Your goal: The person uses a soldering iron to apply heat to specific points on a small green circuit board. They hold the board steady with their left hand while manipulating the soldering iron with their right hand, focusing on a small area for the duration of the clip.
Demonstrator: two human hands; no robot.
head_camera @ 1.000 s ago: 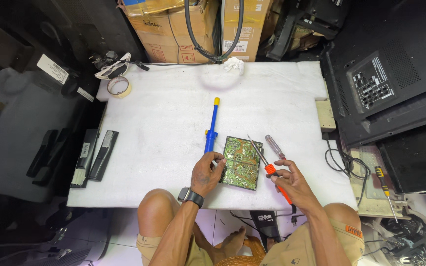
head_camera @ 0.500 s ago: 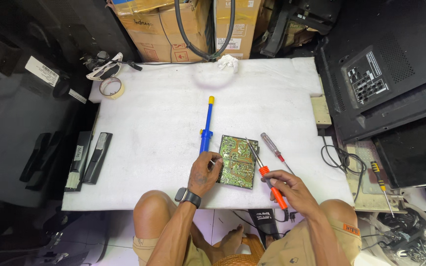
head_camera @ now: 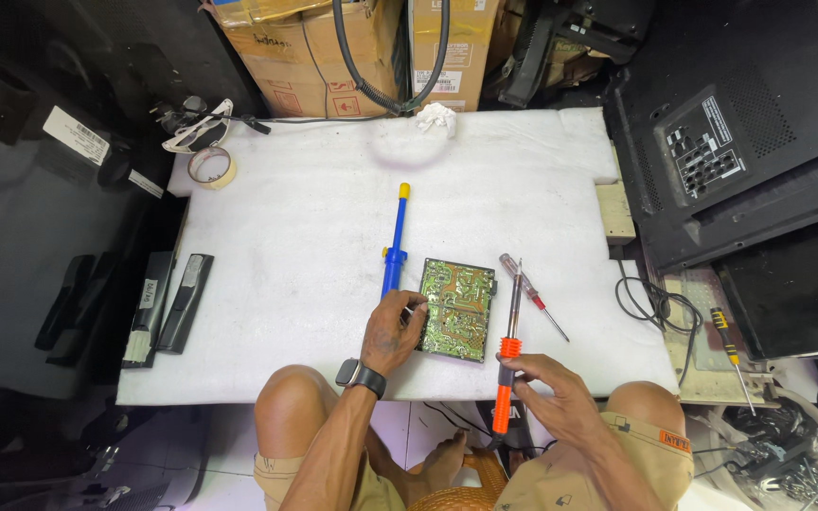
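1. The left hand [head_camera: 392, 331] rested on the near part of the white padded table [head_camera: 295, 237], its fingers [head_camera: 416, 308] curled loosely against the left edge of a green circuit board [head_camera: 456, 309], steadying it without closing around it.
2. The circuit board lay flat near the table's near edge, between the two hands, its soldered side up.
3. The right hand [head_camera: 549, 393] was at the near edge of the table, right of the board, its fingers closed on the orange handle of a soldering iron [head_camera: 506, 355].
4. The iron stood nearly upright in the view, its metal tip pointing far, just beside the board's right edge; whether the tip touched the board could not be told.
5. A blue desoldering pump [head_camera: 396, 241] with a yellow end lay just left of the board, reaching toward the far side.
6. A small screwdriver [head_camera: 532, 296] with a clear and red handle lay just right of the iron's tip.
7. A roll of tape [head_camera: 210, 167] sat at the far left corner.
8. Two dark remote controls [head_camera: 170, 305] lay at the left edge.
9. Cardboard boxes [head_camera: 276, 47] stood beyond the far edge.
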